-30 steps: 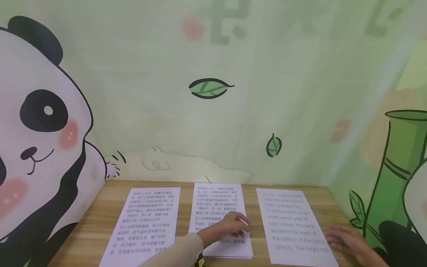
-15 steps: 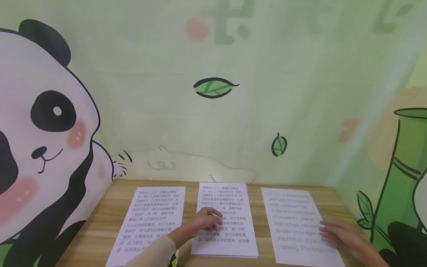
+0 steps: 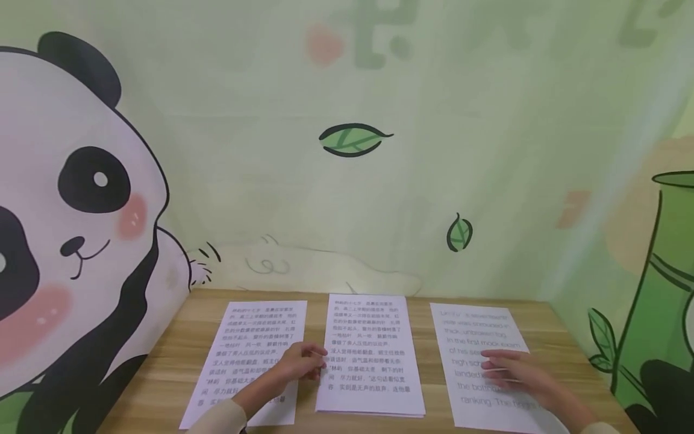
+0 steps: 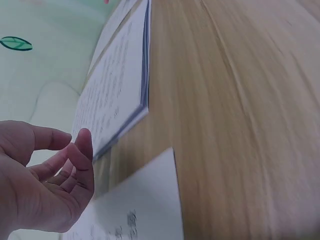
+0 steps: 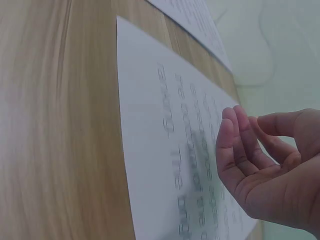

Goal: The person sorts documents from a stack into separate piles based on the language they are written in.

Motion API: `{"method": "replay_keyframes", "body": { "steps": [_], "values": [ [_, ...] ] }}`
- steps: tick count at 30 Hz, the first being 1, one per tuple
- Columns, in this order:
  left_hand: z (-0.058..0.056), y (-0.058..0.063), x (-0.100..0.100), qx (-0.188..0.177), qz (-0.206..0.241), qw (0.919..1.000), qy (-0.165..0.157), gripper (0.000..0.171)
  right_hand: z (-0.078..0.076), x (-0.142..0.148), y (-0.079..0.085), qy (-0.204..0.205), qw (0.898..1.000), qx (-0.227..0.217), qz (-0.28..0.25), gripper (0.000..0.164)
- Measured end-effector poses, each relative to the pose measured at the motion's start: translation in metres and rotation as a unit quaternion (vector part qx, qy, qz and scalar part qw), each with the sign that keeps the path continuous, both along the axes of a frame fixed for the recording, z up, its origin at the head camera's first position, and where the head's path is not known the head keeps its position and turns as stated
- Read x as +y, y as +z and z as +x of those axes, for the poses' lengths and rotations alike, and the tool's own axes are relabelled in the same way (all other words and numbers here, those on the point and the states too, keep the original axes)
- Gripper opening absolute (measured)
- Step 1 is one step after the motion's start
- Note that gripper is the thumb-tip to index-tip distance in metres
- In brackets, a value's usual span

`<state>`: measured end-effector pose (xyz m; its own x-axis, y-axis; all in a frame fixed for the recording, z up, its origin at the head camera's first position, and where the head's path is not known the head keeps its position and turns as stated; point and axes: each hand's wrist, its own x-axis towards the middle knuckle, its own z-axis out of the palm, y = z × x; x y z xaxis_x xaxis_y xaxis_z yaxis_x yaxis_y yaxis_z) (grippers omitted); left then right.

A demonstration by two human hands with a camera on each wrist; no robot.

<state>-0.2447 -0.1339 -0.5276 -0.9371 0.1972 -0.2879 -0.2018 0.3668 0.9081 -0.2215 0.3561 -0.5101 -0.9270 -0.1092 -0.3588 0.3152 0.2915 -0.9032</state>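
Note:
My left hand (image 3: 299, 363) hovers in the gap between a sheet of Chinese print (image 3: 259, 337) on the left and a stack of similarly printed paper (image 3: 370, 343) in the middle. Its fingers curve loosely with nothing in them. In the left wrist view the stack (image 4: 112, 85) shows several layers along its edge. Over an English-printed sheet (image 3: 468, 328) on the right is my right hand (image 3: 515, 375), hiding part of the text. The right wrist view shows that hand (image 5: 265, 172) with relaxed, bent fingers and no object, its shadow falling on the page (image 5: 145, 125).
All the paper lies on a wood-grain table (image 3: 436, 392). Behind it stands a pale green backdrop (image 3: 260, 169) printed with a panda (image 3: 146, 271), leaves and a bamboo stalk (image 3: 669, 265).
The left hand has drawn left from over the middle stack to the gap beside it. From the right sheet's outer edge, the right hand has moved left over its text. The view has shifted slightly.

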Motion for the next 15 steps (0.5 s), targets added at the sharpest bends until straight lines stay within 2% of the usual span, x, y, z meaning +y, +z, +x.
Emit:
{"method": "replay_keyframes", "body": {
  "steps": [5,9,15],
  "values": [
    [0.001,-0.005,-0.011,0.002,-0.022,0.9996,0.019,0.036,-0.002,-0.021,-0.001,0.072,0.996,0.026,-0.044,0.048],
    [0.004,-0.007,-0.013,0.012,-0.039,0.9988,0.027,0.041,-0.005,-0.042,-0.003,0.077,0.996,0.015,-0.052,0.05],
    [0.004,-0.004,-0.009,0.04,-0.06,0.9973,0.011,0.053,-0.01,-0.077,-0.005,0.094,0.994,0.002,-0.058,0.061]
  ]
}}
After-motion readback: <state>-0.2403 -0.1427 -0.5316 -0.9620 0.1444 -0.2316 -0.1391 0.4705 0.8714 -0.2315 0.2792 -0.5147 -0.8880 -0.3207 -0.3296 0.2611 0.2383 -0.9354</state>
